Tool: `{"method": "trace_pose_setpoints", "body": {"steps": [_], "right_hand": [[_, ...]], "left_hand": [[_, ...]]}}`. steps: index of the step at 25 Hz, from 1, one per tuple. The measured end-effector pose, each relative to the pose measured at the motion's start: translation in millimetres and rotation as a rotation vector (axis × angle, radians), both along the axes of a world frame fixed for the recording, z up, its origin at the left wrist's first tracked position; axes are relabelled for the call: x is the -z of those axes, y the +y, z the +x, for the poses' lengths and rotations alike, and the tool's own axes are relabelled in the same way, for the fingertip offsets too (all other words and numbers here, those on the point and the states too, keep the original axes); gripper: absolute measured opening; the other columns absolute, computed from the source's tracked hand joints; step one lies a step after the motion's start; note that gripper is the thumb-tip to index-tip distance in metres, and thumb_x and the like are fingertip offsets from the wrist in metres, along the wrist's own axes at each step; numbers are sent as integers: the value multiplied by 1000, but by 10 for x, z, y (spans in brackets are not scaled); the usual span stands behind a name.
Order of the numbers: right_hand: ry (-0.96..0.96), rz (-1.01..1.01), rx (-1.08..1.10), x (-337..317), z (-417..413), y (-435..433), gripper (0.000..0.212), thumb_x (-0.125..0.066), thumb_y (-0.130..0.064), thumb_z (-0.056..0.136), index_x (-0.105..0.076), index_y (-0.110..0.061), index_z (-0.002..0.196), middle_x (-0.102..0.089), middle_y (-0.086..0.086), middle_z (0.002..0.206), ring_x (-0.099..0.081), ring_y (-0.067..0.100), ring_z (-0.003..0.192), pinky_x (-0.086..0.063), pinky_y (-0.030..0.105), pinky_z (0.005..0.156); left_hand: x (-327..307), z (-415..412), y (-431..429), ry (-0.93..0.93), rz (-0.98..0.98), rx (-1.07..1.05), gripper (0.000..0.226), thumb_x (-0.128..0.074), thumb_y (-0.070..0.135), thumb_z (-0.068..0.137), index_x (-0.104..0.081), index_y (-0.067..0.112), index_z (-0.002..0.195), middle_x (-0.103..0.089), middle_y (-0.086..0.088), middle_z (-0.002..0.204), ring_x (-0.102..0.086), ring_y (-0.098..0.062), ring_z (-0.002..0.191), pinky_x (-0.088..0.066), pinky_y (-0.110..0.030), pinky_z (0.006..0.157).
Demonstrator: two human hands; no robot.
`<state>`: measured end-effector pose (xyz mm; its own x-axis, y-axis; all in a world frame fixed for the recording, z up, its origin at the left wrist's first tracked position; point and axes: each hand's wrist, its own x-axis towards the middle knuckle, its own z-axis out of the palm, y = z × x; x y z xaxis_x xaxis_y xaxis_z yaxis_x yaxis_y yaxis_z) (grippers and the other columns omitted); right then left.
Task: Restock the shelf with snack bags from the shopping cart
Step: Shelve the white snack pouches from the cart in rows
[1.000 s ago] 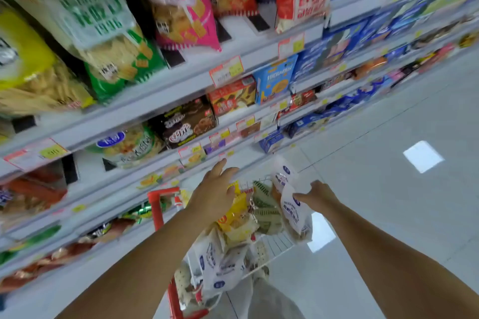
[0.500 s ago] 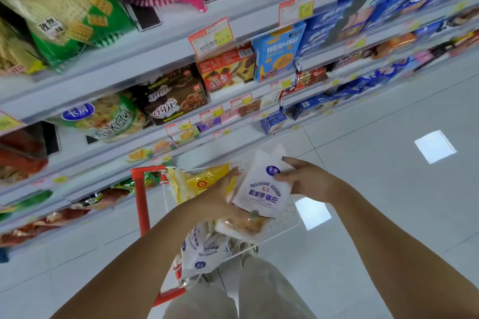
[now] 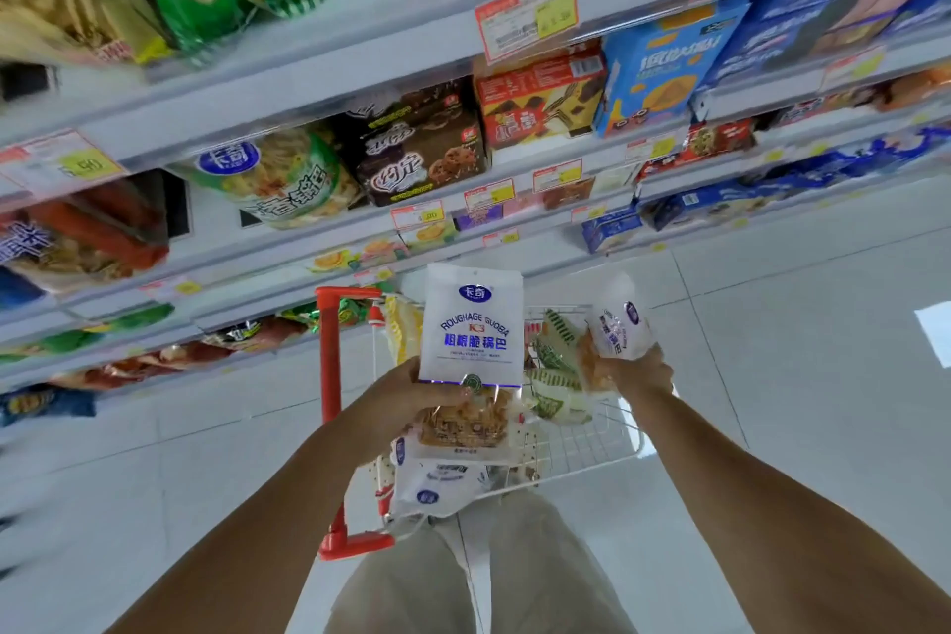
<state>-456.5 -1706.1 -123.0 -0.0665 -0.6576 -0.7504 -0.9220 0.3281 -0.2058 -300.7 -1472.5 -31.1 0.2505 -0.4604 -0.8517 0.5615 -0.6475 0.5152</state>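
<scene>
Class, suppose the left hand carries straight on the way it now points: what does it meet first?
Probably the low shelf edge beyond the cart, led by the white bag the left hand holds; it seems to pass above the cart's snacks, though depth is unclear.

Snack bags [image 3: 442, 487] in the shopping cart [image 3: 329, 366]; two aloft.
White guoba bag [image 3: 471, 324] upright, label outward; second white bag [image 3: 620, 324] tilted, just to its right.

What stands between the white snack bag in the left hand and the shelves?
Nothing visible. The left hand holds the white snack bag above the red-handled wire shopping cart, with open air up to the white store shelves. Packages fill most visible shelf fronts.
</scene>
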Motion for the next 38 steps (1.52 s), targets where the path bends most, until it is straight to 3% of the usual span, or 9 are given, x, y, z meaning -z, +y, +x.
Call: {"method": "trace_pose_setpoints", "body": {"steps": [2,6,11,19,22,26,32,35,38], "right_hand": [[-3,3,-40,130,30,20,74,-69,-46,83,-44,-1,136,-53,24,130,-52,38,119,-44,41,98],[-132,-169,-68,-34,73,-18,37,-40,-21,100,-62,5,113,-64,25,114,-60,37,103,-39,29,76],[-645,-168,115,-954,274,140,21,-44,-27,99,-58,-12,94,-63,12,97,-60,24,80,-50,34,72],[-1062,-265,79,-2773,1195,995,21,-43,-32,100,-53,-23,84,-65,3,89,-62,16,73,-49,26,55],[-1111,-349,-1,-3241,1422,1274,24,-42,-36,99,-54,-20,85,-65,9,92,-61,21,74,-50,38,65],[-1185,-434,-71,-3660,1600,1591,28,-44,-44,98,-58,-30,78,-71,-2,87,-67,23,85,-55,54,83],[-1325,-479,-187,-4231,1834,1909,22,-44,-43,100,-64,-38,90,-74,-6,92,-69,28,89,-54,58,81],[-1380,-502,-228,-4464,1956,2012,22,-44,-37,101,-62,-31,92,-74,-9,85,-71,19,81,-57,47,75],[-1421,-489,-232,-4548,2027,2057,21,-44,-33,102,-62,-28,93,-75,-11,83,-72,11,78,-59,40,69]], "left_hand": [[-11,19,116,9,1,-35,42,-71,5,83,-61,17,122,-75,-3,108,-72,-20,97,-57,-30,72],[-108,109,328,-60,-14,-32,42,-76,12,81,-63,22,120,-75,2,109,-70,-19,101,-50,-31,80],[-554,415,474,-102,-149,-43,37,-73,10,83,-66,24,117,-75,6,108,-70,-13,101,-50,-22,64],[-1877,1156,984,-305,-421,-2,50,-83,28,63,-72,21,111,-72,0,113,-61,-19,98,-41,-28,89],[-2312,1407,1246,-422,-488,6,54,-87,45,56,-74,32,106,-68,-18,114,-47,-21,98,-37,-35,83],[-2748,1562,1516,-526,-551,-31,62,-89,54,49,-73,31,105,-67,-16,112,-49,-22,98,-38,-38,82],[-3162,1681,1809,-691,-605,-85,64,-87,52,48,-74,27,105,-66,-22,119,-58,-31,89,-48,-32,65],[-3336,1745,1927,-703,-607,-127,70,-89,48,45,-72,24,109,-75,-7,109,-68,-32,102,-52,-46,96],[-3407,1797,1997,-737,-604,-132,75,-91,50,45,-71,23,112,-74,-5,110,-64,-36,111,-44,-55,106]]}}
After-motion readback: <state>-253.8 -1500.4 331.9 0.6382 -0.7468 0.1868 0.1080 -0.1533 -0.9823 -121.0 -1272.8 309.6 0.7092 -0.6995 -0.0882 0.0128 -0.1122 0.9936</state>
